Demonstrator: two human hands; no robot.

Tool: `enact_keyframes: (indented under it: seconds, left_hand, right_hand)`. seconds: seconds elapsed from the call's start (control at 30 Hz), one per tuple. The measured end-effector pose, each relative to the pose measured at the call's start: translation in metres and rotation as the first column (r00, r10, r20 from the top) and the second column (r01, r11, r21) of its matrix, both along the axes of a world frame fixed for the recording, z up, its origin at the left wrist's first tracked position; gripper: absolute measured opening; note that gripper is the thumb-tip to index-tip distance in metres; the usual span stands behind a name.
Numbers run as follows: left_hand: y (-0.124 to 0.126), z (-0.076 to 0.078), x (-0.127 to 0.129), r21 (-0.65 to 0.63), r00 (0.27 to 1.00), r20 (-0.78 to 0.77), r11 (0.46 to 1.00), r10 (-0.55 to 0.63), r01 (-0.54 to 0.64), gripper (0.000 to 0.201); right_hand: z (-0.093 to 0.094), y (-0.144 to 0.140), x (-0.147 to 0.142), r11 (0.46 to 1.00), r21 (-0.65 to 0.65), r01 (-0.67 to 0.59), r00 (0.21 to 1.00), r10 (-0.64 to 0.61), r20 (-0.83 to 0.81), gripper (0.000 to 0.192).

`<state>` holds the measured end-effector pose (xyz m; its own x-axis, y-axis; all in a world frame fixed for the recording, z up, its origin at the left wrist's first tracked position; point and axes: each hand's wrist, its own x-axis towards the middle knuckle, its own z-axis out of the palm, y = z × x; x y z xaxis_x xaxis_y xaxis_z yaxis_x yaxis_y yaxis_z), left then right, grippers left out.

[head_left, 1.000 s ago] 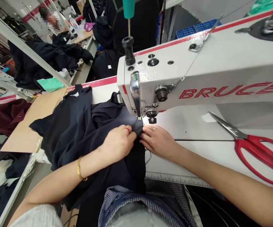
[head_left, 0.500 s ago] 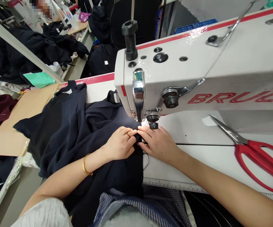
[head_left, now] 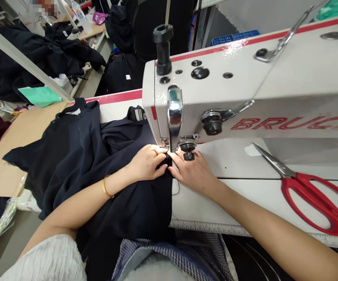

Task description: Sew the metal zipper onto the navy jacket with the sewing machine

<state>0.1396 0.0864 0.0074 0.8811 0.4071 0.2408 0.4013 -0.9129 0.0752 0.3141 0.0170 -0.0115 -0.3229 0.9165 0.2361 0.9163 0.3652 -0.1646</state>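
From my remote seat I see both hands working at the needle end of the white sewing machine (head_left: 245,93). My left hand (head_left: 145,164) lies on the dark navy garment (head_left: 98,164), fingers curled together and pinching a fold of the cloth just in front of the presser foot (head_left: 169,150), which the fingertips nearly touch. My right hand (head_left: 193,171) rests flat beside it, fingers close together and pressed down on the fabric edge, its fingertips meeting those of the left hand under the machine head; part of it lies on the white machine table (head_left: 245,195). I cannot tell whether the needle is down in the cloth, since the fingers and the chrome face plate hide it. The garment spreads from the needle out to the left across the table and over a sheet of brown cardboard (head_left: 19,132), and hangs off the near edge toward my lap. A gold bangle (head_left: 107,186) sits on the left wrist. Red-handled scissors (head_left: 312,191) lie on the table well to the right of the hands, blades pointing back toward the machine. Farther off on the left, heaps of dark clothing (head_left: 34,54) sit on another bench.
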Motion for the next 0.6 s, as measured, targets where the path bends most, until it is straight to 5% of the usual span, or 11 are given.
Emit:
enact_keyframes:
  seconds: [0.17, 0.33, 0.5, 0.6]
  left_hand:
    - [-0.01, 0.021, -0.006, -0.17, 0.966, -0.122, 0.954, 0.227, -0.246, 0.017]
    - [-0.022, 0.053, -0.035, -0.329, 0.879, -0.309, 0.826, 0.364, -0.458, 0.028]
    - [-0.04, 0.076, -0.037, -0.078, 0.851, -0.211, 0.859, 0.481, -0.506, 0.028]
    - [-0.063, 0.071, -0.019, -0.079, 0.878, -0.102, 0.876, 0.468, -0.477, 0.029]
  right_hand:
    - [-0.003, -0.002, 0.002, 0.996, 0.077, -0.044, 0.998, 0.048, -0.05, 0.026]
    - [0.014, -0.006, -0.015, 0.922, 0.075, -0.38, 0.922, 0.384, -0.053, 0.025]
    - [0.02, 0.0, -0.052, 0.957, -0.028, -0.289, 0.954, 0.29, 0.077, 0.042]
    - [0.013, -0.004, -0.062, 0.932, -0.043, -0.36, 0.931, 0.361, 0.044, 0.037]
